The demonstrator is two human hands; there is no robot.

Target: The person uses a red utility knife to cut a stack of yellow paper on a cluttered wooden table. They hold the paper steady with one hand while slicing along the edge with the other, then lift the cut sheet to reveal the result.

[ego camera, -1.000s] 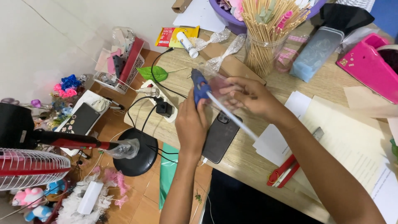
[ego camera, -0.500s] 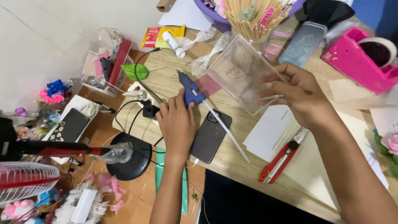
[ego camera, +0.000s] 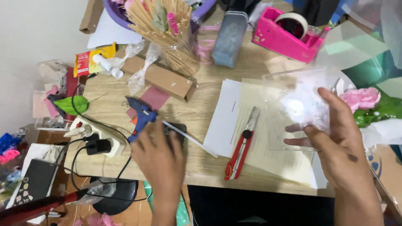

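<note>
My left hand [ego camera: 161, 161] hovers low over the wooden desk [ego camera: 197, 109] with its fingers spread, covering a dark phone [ego camera: 178, 129]. Its fingertips are just short of a blue glue gun [ego camera: 140, 117] that lies on the desk, a white glue stick [ego camera: 190, 139] poking out to the right. Whether they touch the gun is blurred. My right hand [ego camera: 335, 142] is at the right, gripping a clear plastic piece [ego camera: 297, 100] held above the sheets of paper [ego camera: 259, 125].
A red utility knife [ego camera: 240, 152] lies on the papers. A jar of wooden sticks [ego camera: 176, 37], a cardboard box [ego camera: 161, 77], a grey case [ego camera: 228, 37] and a pink tape dispenser [ego camera: 289, 35] stand at the back. A power strip [ego camera: 98, 136] sits left, a pink flower [ego camera: 360, 98] right.
My left hand has brought the glue gun down onto the desk and opened beside it. My right hand has carried the clear plastic piece off to the right.
</note>
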